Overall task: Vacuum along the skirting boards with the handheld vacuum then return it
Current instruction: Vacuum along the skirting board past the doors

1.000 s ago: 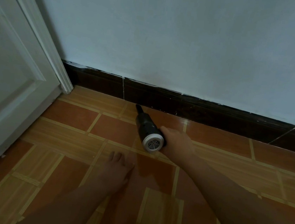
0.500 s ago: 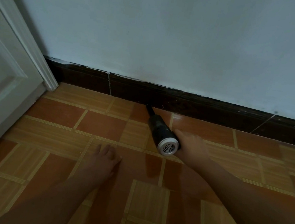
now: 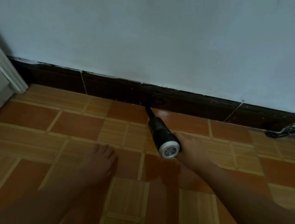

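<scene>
My right hand [image 3: 192, 150] grips a black handheld vacuum [image 3: 161, 131] with a silver vented rear cap. Its thin nozzle reaches up and left to the foot of the dark brown skirting board [image 3: 119, 90] at the base of the pale wall. My left hand [image 3: 100, 161] lies flat on the orange tiled floor, fingers straight and pointing toward the wall, to the left of the vacuum and apart from it.
A white door and its frame [image 3: 4, 73] stand at the far left. A dark tangle of cable or hardware [image 3: 292, 128] lies against the skirting at the far right edge. The orange and tan tiled floor [image 3: 68, 125] runs across the foreground.
The vacuum and my right hand have slid to the right along the skirting board. My left hand has shifted right on the floor too. The door has drifted toward the left edge.
</scene>
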Demonstrator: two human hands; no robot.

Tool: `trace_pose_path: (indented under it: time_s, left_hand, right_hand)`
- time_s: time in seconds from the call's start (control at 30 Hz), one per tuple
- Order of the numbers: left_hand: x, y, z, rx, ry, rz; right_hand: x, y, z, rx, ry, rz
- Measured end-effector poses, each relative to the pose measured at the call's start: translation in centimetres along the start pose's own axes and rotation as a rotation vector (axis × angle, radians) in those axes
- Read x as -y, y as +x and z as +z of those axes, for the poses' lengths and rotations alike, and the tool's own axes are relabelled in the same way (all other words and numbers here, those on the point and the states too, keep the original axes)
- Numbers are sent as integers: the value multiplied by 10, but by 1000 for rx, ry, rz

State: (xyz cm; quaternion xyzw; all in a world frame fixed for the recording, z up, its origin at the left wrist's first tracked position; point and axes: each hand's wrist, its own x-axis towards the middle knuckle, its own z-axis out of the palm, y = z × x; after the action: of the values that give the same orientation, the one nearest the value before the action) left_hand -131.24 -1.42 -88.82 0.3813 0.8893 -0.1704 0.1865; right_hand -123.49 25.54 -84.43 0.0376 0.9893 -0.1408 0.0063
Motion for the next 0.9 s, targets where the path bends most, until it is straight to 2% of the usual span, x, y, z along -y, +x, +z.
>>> trace_pose_path:
  time_s: [0.33, 0.7, 0.8, 0.9]
  left_hand:
    - [-27, 10, -16, -6, 31, 98]
    - [-41, 16, -26, -48, 15, 146]
    - [-40, 14, -27, -57, 0, 135]
    - [-36, 11, -29, -82, -42, 107]
  right_hand:
    - [-30, -32, -14, -62, -12, 59]
    - [-53, -58, -26, -55, -2, 177]
    - [-47, -59, -32, -67, 76, 226]
    - [-36, -59, -38, -114, 330, 306]
